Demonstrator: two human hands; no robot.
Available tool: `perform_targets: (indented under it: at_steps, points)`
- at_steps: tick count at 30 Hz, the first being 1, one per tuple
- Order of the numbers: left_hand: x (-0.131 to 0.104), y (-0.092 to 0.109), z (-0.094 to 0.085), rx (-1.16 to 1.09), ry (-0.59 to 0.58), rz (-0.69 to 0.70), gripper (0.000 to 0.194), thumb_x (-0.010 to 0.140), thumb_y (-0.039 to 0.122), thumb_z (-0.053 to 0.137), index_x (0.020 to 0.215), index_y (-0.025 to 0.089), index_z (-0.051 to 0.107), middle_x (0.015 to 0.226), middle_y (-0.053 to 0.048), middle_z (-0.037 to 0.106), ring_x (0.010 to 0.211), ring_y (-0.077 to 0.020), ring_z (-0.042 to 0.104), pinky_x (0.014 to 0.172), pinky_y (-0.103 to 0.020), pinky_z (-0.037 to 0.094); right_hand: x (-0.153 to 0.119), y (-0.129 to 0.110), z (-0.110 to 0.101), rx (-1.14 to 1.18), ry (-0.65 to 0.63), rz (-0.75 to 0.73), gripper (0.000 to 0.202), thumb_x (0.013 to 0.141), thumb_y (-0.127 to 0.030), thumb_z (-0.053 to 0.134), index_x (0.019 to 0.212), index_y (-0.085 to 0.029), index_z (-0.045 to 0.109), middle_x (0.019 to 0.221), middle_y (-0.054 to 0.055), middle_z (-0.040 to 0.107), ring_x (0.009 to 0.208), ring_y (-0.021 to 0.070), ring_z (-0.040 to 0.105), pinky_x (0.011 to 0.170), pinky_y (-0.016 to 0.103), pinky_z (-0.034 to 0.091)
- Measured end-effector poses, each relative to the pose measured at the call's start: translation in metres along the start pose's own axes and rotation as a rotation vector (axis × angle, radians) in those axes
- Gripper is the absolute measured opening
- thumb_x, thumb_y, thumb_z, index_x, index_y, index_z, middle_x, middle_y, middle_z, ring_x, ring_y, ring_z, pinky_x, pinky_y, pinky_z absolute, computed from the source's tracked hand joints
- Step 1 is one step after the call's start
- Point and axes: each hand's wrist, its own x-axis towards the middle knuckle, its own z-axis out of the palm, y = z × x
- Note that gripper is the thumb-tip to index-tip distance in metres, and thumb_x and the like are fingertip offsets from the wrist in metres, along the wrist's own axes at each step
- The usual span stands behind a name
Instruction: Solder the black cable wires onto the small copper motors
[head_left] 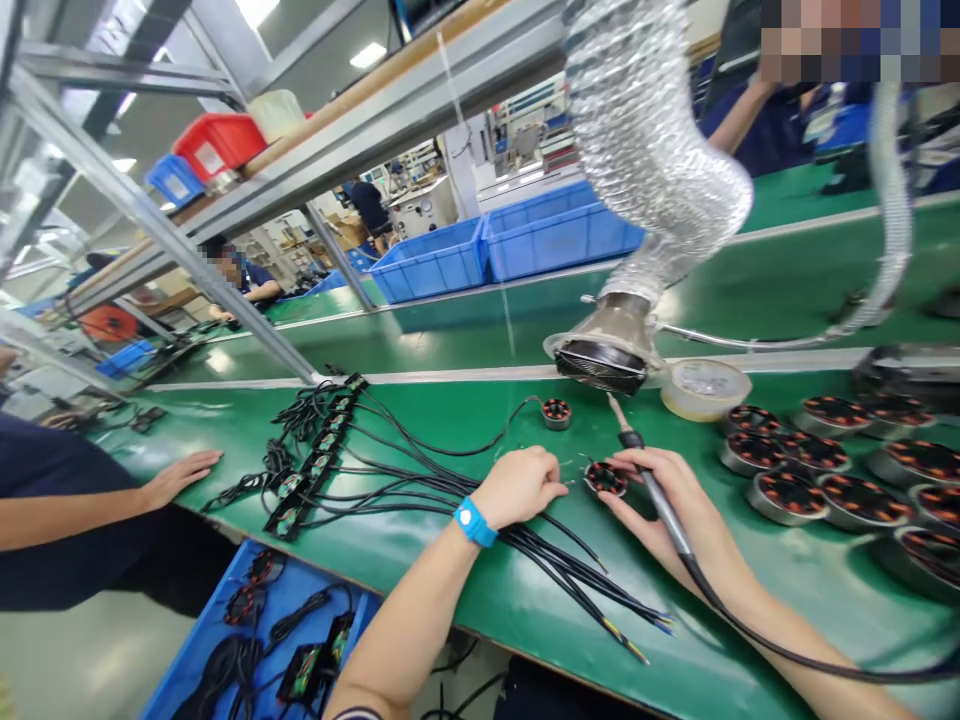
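My left hand (523, 486), with a blue wristband, is closed in a pinch on a black cable; thin wire ends show just past its fingertips. My right hand (686, 510) grips a soldering iron (661, 508), its tip pointing up and away from me. The same hand's thumb and fingers hold a small round motor stator (606, 479) with dark and copper-coloured windings, close to the wire ends. Beneath my left wrist, several black cables (577, 575) fan out with stripped coloured ends. They run left to a row of small circuit boards (319, 460). Another stator (556, 412), a cable leading to it, lies behind.
A silver duct with a hood (611, 345) hangs above the bench (442, 430). Beside it sits a round translucent roll (705, 388). Several metal-rimmed stators (787, 495) stand at right. A blue bin (217, 600) holds parts at lower left. At left rests a co-worker's hand (180, 480).
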Motion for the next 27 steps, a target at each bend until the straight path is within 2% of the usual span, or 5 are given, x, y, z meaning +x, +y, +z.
perform_targets:
  at_steps: [3, 8, 15, 19, 27]
  points:
    - [0.001, 0.002, -0.002, 0.02, 0.039, 0.02, 0.019, 0.093, 0.034, 0.059, 0.083, 0.018, 0.063, 0.088, -0.004, 0.064, 0.076, -0.0167, 0.058, 0.069, -0.027, 0.04, 0.001, 0.004, 0.003, -0.005, 0.04, 0.026, 0.037, 0.087, -0.045, 0.067, 0.116, -0.024, 0.057, 0.107, 0.008, 0.059, 0.095, 0.0252, 0.063, 0.091, 0.045, 0.053]
    - [0.0, 0.007, -0.014, -0.373, 0.255, -0.011, 0.019, 0.091, 0.036, 0.062, 0.087, 0.018, 0.063, 0.075, 0.001, 0.062, 0.062, -0.0103, 0.049, 0.062, -0.023, 0.037, 0.001, 0.003, 0.003, -0.02, 0.056, 0.065, 0.04, 0.087, -0.044, 0.068, 0.119, -0.024, 0.054, 0.109, 0.008, 0.058, 0.092, 0.0248, 0.065, 0.089, 0.045, 0.055]
    - [-0.001, 0.008, -0.008, -0.846, 0.222, 0.006, 0.029, 0.083, 0.038, 0.071, 0.095, 0.012, 0.074, 0.092, -0.009, 0.072, 0.079, -0.0154, 0.061, 0.072, -0.025, 0.048, 0.006, -0.006, 0.002, 0.069, -0.056, 0.069, 0.034, 0.09, -0.032, 0.064, 0.121, -0.027, 0.051, 0.114, 0.008, 0.053, 0.101, 0.0228, 0.064, 0.094, 0.042, 0.056]
    - [-0.001, 0.009, -0.008, -0.875, 0.205, -0.008, 0.03, 0.084, 0.04, 0.07, 0.09, 0.011, 0.075, 0.085, -0.009, 0.071, 0.071, -0.0144, 0.06, 0.067, -0.025, 0.048, 0.01, -0.016, 0.004, 0.136, -0.067, 0.06, 0.036, 0.089, -0.028, 0.064, 0.123, -0.027, 0.051, 0.118, 0.007, 0.053, 0.106, 0.0231, 0.063, 0.096, 0.042, 0.055]
    - [-0.003, 0.014, -0.013, -0.806, 0.198, 0.024, 0.029, 0.084, 0.04, 0.069, 0.086, 0.011, 0.075, 0.083, -0.008, 0.069, 0.074, -0.0153, 0.059, 0.069, -0.025, 0.047, 0.018, -0.051, 0.016, 0.259, 0.133, 0.122, 0.026, 0.091, -0.024, 0.063, 0.116, -0.026, 0.054, 0.105, 0.004, 0.055, 0.084, 0.0172, 0.065, 0.081, 0.034, 0.057]
